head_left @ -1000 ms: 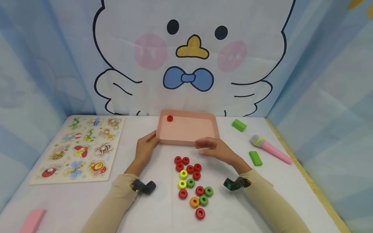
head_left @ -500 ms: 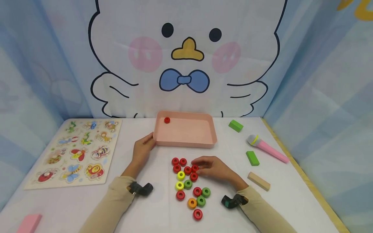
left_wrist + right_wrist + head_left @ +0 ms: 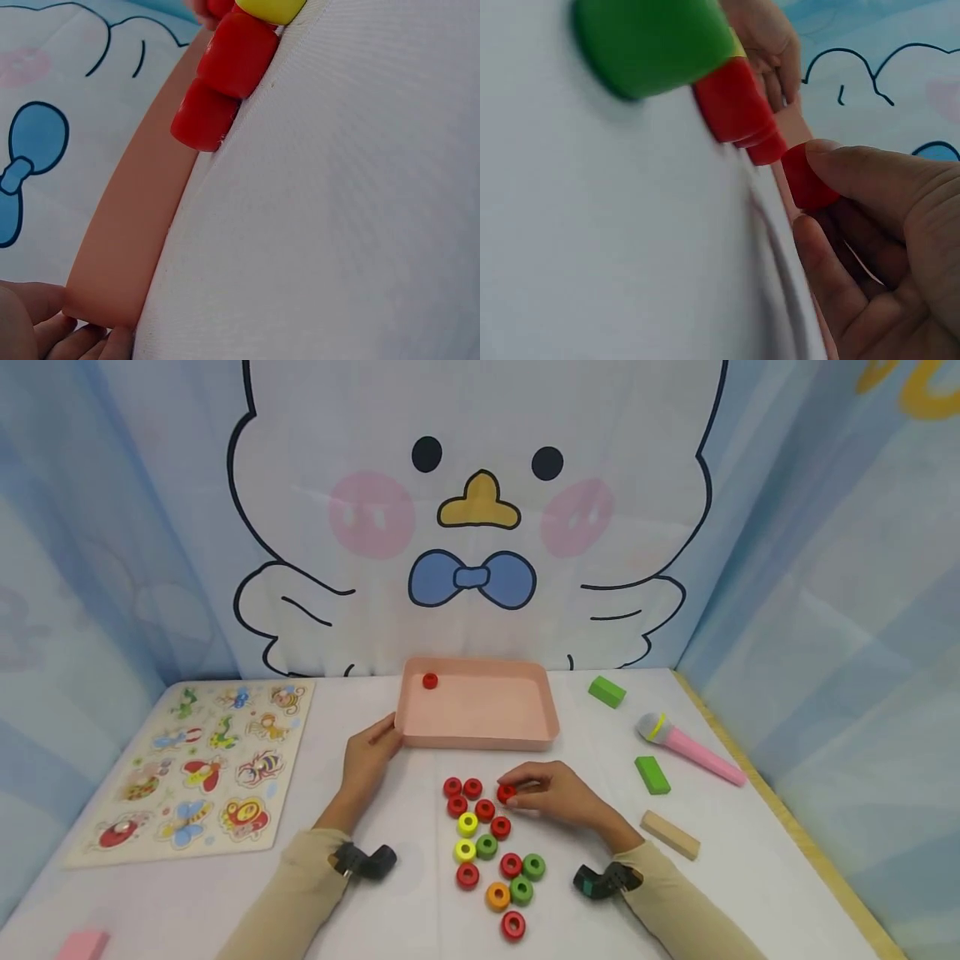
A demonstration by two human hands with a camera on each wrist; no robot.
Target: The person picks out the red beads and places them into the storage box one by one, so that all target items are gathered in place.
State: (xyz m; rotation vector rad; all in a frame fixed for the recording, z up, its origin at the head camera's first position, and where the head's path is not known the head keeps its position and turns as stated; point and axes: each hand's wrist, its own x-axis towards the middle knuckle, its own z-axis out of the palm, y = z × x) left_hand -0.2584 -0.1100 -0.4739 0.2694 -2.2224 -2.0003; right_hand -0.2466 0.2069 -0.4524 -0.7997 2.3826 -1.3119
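My right hand (image 3: 558, 793) pinches a red ring-shaped bead (image 3: 808, 180) between thumb and fingers, at the right side of the loose beads. The left hand (image 3: 367, 760) grips the near left corner of a shallow pink tray (image 3: 480, 744), thumb on one side of the wall and fingers round the corner in the left wrist view. Inside the tray, near its far left corner, lies one red bead (image 3: 430, 681). Between my arms lie several loose beads: red ones, yellow beads (image 3: 467, 824), green beads (image 3: 533, 866) and an orange bead (image 3: 498, 897).
An insect puzzle board (image 3: 195, 768) lies on the left. To the right are a green block (image 3: 607, 692), another green block (image 3: 652, 775), a wooden block (image 3: 670, 835) and a pink toy microphone (image 3: 693, 750). A pink block (image 3: 84, 945) lies at the near left.
My right hand has come from the tray's near edge down to the loose beads and taken hold of a red one, moving it slightly apart. The left hand stays at the tray corner.
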